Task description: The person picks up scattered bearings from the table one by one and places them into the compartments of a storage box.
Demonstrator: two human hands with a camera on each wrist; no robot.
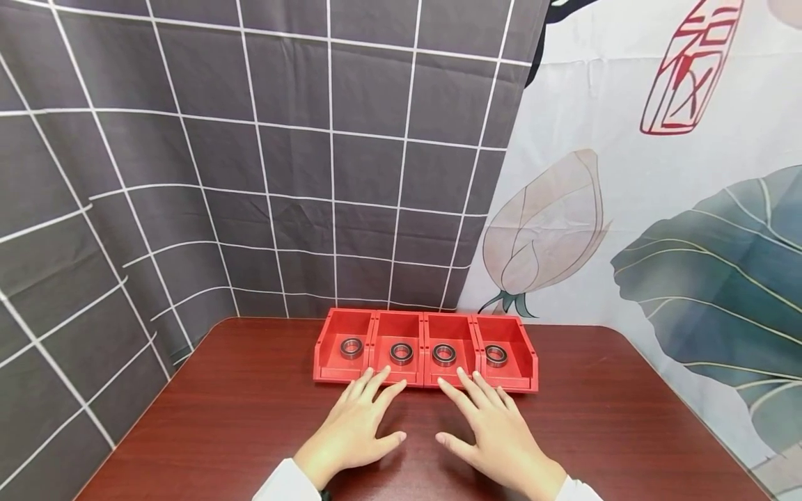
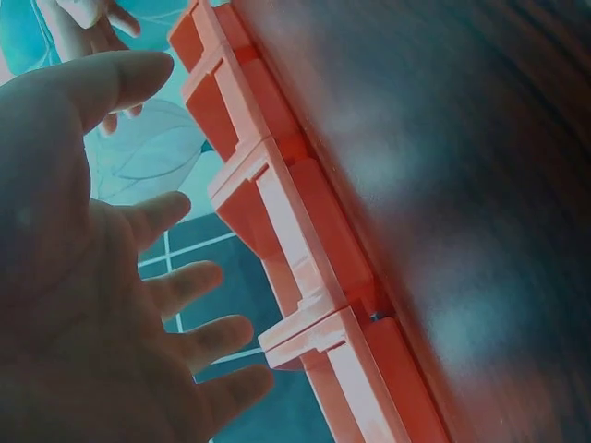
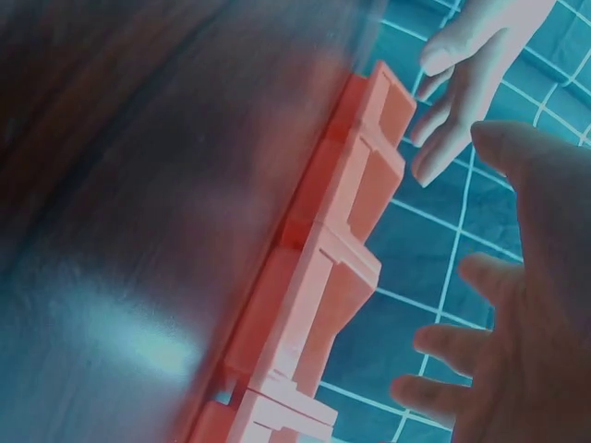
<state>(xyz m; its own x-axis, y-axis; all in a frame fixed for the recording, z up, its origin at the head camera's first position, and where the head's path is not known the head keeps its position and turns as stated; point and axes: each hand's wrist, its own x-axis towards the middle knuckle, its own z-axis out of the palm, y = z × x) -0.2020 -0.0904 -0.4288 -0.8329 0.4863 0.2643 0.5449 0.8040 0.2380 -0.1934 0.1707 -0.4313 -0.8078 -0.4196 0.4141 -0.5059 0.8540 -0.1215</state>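
Observation:
A row of joined red bins [image 1: 393, 381] stands toward the back of the table, one ring-shaped ball bearing lying in each compartment. From left to right I see a bearing [image 1: 351, 347], a second bearing [image 1: 401, 353], a third bearing [image 1: 444, 355] and one more bearing [image 1: 496, 355] in the rightmost compartment. My left hand [image 1: 352, 426] hovers with spread fingers before the left-middle bins and holds nothing. Mirroring it, my right hand [image 1: 498, 437] is spread before the right-middle bins, also holding nothing. Both wrist views show the hands above the bins' front edges [image 2: 277, 212], apart from them.
The bins sit on a dark red wooden table [image 1: 238, 390] with rounded back corners. Behind it hangs a grey cloth with white grid lines [image 1: 294, 167]. To the right is a white cloth printed with a lotus bud [image 1: 545, 223] and a large leaf [image 1: 720, 278].

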